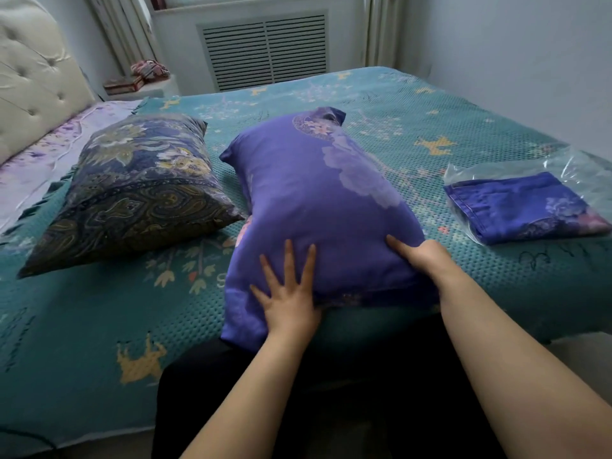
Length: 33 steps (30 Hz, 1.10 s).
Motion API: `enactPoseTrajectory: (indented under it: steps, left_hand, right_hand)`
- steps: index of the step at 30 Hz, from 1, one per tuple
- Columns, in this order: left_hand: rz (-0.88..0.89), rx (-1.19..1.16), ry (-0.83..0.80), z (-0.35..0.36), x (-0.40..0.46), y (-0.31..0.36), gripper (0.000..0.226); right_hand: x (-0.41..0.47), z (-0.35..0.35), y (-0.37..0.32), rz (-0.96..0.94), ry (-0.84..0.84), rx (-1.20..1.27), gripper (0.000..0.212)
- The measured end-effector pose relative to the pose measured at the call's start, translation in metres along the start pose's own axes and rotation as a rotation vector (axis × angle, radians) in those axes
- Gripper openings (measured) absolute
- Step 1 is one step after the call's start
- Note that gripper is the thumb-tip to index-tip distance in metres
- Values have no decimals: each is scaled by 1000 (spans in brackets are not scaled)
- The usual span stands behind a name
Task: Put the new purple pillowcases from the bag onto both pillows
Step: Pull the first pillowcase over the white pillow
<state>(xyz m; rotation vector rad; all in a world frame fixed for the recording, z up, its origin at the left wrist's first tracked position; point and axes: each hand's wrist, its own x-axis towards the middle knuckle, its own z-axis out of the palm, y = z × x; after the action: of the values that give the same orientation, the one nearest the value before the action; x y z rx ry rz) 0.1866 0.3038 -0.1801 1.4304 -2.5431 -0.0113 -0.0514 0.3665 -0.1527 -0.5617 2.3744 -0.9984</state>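
Observation:
A pillow in a purple flowered pillowcase (318, 200) lies lengthwise on the bed in front of me. My left hand (288, 293) presses flat on its near end with the fingers spread. My right hand (420, 260) rests against the near right corner of that pillow, fingers extended along the cloth. To the left lies a second pillow in a dark paisley case (132, 190). At the right, a folded purple pillowcase (523, 210) sits in a clear plastic bag (576, 170).
The bed has a teal patterned cover (82, 309) and a tufted cream headboard (33, 77) at the left. A radiator grille (265, 51) and a low shelf with small boxes (132, 81) stand behind the bed. A white wall runs along the right.

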Motion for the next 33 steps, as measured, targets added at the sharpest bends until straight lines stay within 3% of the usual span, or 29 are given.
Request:
enactPoseTrajectory:
  steps: [2, 6, 8, 10, 11, 13, 15, 18, 20, 21, 22, 23, 25, 26, 27, 29, 31, 33]
  left_hand:
    - [-212, -135, -110, 12, 6, -10, 111]
    - [-366, -465, 9, 10, 9, -10, 98]
    - [-399, -913, 89, -6, 17, 2, 86]
    - [-503, -1553, 128, -32, 22, 26, 46]
    - [-566, -1787, 41, -37, 25, 39, 26]
    - [-577, -1940, -235, -37, 23, 61, 31]
    - [-531, -1811, -482, -25, 15, 59, 31]
    - [-347, -1263, -742, -32, 6, 23, 33]
    - [-173, -566, -652, -50, 9, -2, 28]
    - [-137, -247, -511, -65, 10, -14, 30]
    - [-144, -119, -306, -80, 12, -23, 33]
    - [-93, -150, -63, -88, 17, -26, 35]
    - [185, -412, 354, -105, 23, -22, 46]
    - [329, -454, 370, -113, 26, -13, 52]
    - [409, -436, 271, -115, 26, -4, 58]
    - [344, -261, 17, -109, 21, 6, 68]
    - [207, -168, -35, -103, 19, 1, 76]
    - [101, -155, -3, -110, 19, -11, 85]
  right_hand:
    - [-1, 5, 3, -43, -23, 16, 86]
    - [-19, -1, -1, -140, -30, 318, 42]
    - [-40, -13, -8, -245, -20, 488, 25]
    - [-57, -26, -22, -402, 47, 589, 19]
    - [-63, -33, -33, -475, 95, 574, 18]
    - [-69, -47, -50, -571, 153, 497, 19]
    - [-69, -52, -61, -613, 143, 407, 20]
    - [-68, -40, -55, -624, 64, 324, 8]
    - [-68, -24, -47, -628, 18, 316, 14]
    - [-69, -15, -45, -626, -6, 307, 21]
    - [-72, -7, -46, -620, -30, 283, 27]
    - [-77, 1, -48, -614, -63, 283, 31]
    - [-88, 21, -52, -641, -222, 341, 37]
    - [-93, 29, -53, -659, -302, 362, 40]
    - [-96, 34, -53, -672, -379, 399, 41]
    - [-95, 35, -53, -540, -479, 585, 31]
    - [-80, 31, -44, -342, -400, 719, 44]
    - [-60, 34, -30, -293, -214, 461, 59]
